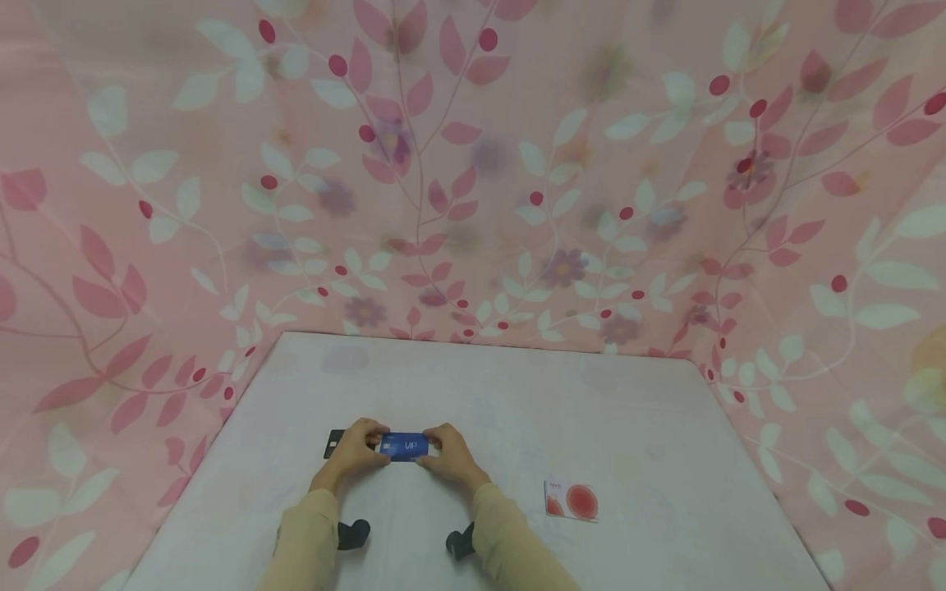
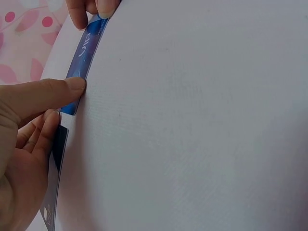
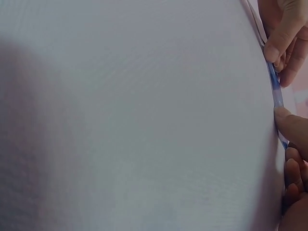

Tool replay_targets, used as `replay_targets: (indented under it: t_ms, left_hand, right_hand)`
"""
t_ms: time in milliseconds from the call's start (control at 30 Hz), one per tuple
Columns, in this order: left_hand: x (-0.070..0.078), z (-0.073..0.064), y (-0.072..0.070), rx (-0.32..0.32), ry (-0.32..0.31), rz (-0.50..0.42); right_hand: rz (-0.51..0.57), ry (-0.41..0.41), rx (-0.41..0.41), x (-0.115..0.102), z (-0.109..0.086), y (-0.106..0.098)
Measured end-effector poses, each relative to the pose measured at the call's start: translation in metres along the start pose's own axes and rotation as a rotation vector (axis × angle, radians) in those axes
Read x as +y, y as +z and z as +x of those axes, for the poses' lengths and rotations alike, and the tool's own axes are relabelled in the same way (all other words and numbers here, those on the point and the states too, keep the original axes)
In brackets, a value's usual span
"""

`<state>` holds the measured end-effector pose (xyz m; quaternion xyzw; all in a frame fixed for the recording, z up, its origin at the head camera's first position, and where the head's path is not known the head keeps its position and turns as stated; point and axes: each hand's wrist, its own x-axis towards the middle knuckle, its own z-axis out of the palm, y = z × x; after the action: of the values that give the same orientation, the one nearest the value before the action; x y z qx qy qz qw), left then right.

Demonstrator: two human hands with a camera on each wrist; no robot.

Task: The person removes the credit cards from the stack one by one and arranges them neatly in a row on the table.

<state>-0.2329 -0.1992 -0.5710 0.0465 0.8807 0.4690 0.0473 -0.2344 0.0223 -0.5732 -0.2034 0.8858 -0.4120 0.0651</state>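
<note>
A blue card (image 1: 405, 447) lettered "VIP" lies across between my two hands over the white table. My left hand (image 1: 356, 450) pinches its left end, with the thumb at the near edge and fingers at the far edge. At the right end, my right hand (image 1: 452, 460) pinches it the same way. A black card (image 1: 333, 444) with a chip lies just left of the blue one, partly covered by my left hand. In the left wrist view, this dark card (image 2: 51, 204) runs beneath the left fingers, close to the blue card's (image 2: 83, 57) end.
To the right, a white card with red circles (image 1: 572, 501) lies on the white tabletop (image 1: 665, 460). Pink floral fabric (image 1: 473, 164) rises behind the table and along both sides. Dark wrist-worn pieces (image 1: 460, 542) hang near both forearms.
</note>
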Motion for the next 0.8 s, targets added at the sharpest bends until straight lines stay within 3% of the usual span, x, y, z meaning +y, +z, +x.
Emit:
replay_targets:
  t_ms: [500, 800]
  left_hand:
    - [0.004, -0.006, 0.003, 0.038, -0.002, 0.018]
    - [0.004, -0.005, 0.002, 0.038, 0.007, 0.003]
  right_hand:
    - [0.044, -0.091, 0.102, 0.01, -0.005, 0.005]
    - [0.058, -0.084, 0.111, 0.013, -0.004, 0.006]
